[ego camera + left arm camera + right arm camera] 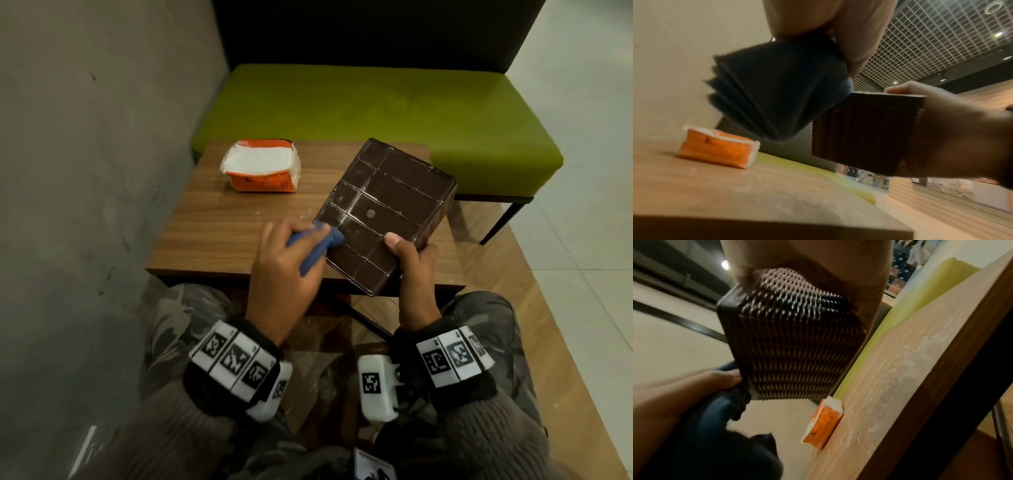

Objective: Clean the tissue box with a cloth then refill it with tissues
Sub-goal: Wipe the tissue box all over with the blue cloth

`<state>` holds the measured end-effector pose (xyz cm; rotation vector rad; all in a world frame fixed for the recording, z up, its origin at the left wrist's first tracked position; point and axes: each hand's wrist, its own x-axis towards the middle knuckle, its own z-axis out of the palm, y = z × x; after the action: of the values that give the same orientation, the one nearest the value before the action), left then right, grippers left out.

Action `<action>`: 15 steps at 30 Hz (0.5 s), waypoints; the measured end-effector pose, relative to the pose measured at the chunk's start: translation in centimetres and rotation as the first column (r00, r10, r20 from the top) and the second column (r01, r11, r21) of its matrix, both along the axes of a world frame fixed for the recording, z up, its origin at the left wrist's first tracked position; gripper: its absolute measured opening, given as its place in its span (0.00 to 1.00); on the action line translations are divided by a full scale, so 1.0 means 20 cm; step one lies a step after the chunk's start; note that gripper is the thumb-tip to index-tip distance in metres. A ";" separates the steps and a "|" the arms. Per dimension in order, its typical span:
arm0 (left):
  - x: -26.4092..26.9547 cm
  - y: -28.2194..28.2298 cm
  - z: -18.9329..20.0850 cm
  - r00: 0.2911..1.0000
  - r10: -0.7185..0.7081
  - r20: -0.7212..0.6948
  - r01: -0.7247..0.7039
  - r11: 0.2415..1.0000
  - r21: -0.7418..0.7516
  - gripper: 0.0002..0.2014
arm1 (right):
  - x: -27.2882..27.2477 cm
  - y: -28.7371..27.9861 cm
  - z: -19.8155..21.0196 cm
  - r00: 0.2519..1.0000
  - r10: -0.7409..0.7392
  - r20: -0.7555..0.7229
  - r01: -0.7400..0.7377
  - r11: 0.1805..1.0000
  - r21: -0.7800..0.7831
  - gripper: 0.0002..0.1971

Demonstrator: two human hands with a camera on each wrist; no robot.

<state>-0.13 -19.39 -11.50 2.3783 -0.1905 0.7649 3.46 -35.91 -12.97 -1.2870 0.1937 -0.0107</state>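
Tissue box: I see the dark brown tissue box (pixel 383 212) held tilted above the near right part of the worktop (pixel 212 233), its ribbed underside turned up toward me, pale dusty lines along the ribs. Its woven-pattern side wall shows in both wrist views.

Right hand: my right hand (pixel 412 270) grips the box's near corner, thumb curled onto the ribbed face, the other fingers wrapped underneath it.

Left hand: my left hand (pixel 284 263) has its fingers closed round the blue cloth (pixel 313 245), which is bunched up and presses against the box's left near edge. From the left wrist view the cloth hangs in folds below the palm, one corner touching the box's top edge.

Tissue pack: the orange and white tissue pack (pixel 262 166) lies flat on the worktop, to the left of the box and farther from me, well apart from it; its top is open, white tissues showing.

Worktop: wood grain, with white specks scattered near the box.

Bench: a green seat (pixel 376 109) sits beyond the box, against the worktop's far edge.
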 end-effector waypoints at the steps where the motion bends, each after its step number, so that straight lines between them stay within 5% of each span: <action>1: -0.04 -0.02 -0.03 0.999 -0.054 0.007 0.053 0.998 0.040 0.17 | 0.01 -0.01 0.00 1.000 -0.008 -0.001 0.008 1.000 0.012 0.46; 3: -0.09 0.00 -0.07 0.995 -0.097 0.007 0.097 0.994 0.057 0.17 | 0.00 -0.02 0.00 1.000 0.005 -0.002 -0.005 1.000 -0.008 0.46; 7: -0.06 0.00 -0.07 0.998 0.055 0.011 -0.053 0.993 -0.105 0.16 | -0.01 0.00 0.00 1.000 0.020 -0.017 -0.020 1.000 -0.022 0.37; 12: -0.18 -0.10 -0.09 0.991 -0.134 -0.012 0.135 0.989 0.056 0.19 | 0.01 0.00 0.01 0.999 -0.022 -0.036 0.022 1.000 0.005 0.47; 15: -0.07 -0.01 -0.07 1.000 -0.003 -0.026 0.003 1.000 0.013 0.16 | -0.01 -0.02 -0.01 0.999 -0.011 -0.035 0.010 1.000 -0.021 0.44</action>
<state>-1.43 -19.52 -12.82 2.3983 -0.1891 0.7330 3.28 -36.29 -13.08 -1.3073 0.2306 0.0007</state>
